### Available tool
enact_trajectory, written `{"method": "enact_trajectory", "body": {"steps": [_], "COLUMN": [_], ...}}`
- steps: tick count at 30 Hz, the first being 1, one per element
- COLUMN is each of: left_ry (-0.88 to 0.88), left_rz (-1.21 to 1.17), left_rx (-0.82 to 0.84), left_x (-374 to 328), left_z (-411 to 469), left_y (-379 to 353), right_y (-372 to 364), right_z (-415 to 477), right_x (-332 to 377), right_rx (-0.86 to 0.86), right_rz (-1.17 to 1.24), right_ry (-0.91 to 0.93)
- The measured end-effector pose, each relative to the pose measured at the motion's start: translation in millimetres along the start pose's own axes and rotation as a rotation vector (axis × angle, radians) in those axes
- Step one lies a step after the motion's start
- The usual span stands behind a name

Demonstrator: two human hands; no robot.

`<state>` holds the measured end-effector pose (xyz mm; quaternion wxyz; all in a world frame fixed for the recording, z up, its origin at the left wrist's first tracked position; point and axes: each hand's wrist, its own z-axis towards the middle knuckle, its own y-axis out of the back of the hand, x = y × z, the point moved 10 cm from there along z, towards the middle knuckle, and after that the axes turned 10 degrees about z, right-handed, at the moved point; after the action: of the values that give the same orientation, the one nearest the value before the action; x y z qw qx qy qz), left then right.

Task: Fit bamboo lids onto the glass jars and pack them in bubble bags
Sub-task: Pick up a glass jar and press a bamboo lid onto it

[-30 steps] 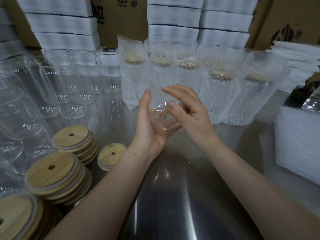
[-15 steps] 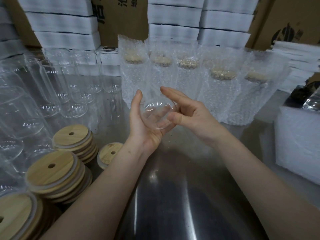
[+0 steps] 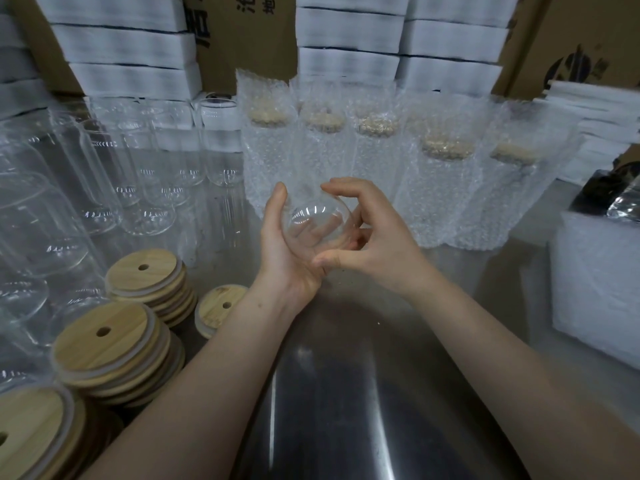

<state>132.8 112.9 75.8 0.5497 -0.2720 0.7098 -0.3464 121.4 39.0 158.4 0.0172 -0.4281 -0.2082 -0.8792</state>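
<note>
The left hand [image 3: 287,252] cradles a glass jar [image 3: 320,221] in its palm, and the right hand [image 3: 379,249] curls thumb and fingers round its near end. Bamboo lids [image 3: 145,275] are stacked left of the hands, with bagged jars [image 3: 446,188] beyond on the surface [image 3: 346,393].

Dim overhead light glares off the steel table [image 3: 346,410]; edges bulge, softly blurred.

A steel table [image 3: 346,410] runs the width of the room, streaked with reflected light. Behind it, white foam slabs [image 3: 128,46] are piled against brown cardboard boxes; 1 box [image 3: 249,36] carries black characters, another [image 3: 588,39] a dark logo. On the right are a pile of white sheets [image 3: 595,109], a big white foam block [image 3: 595,289], and a dark object [image 3: 602,188] too blurred to name.
</note>
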Motion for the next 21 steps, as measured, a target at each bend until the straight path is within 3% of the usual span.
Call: {"method": "enact_trajectory", "body": {"steps": [8, 11, 16, 21], "left_ry": [0.003, -0.001, -0.08, -0.113], "left_rz": [0.114, 0.243, 0.263, 0.286], "left_rx": [0.016, 0.103, 0.157, 0.136], "left_x": [4, 7, 0, -5], "left_z": [4, 3, 1, 2], "left_y": [0, -6, -14, -10], "right_y": [3, 6, 9, 7], "right_z": [-5, -7, -8, -7], "right_x": [6, 6, 8, 5], "right_rx": [-0.115, -0.158, -0.211, -0.189], "right_rz": [-0.084, -0.096, -0.115, -0.01], "right_ry": [0.024, 0.053, 0.114, 0.08]}}
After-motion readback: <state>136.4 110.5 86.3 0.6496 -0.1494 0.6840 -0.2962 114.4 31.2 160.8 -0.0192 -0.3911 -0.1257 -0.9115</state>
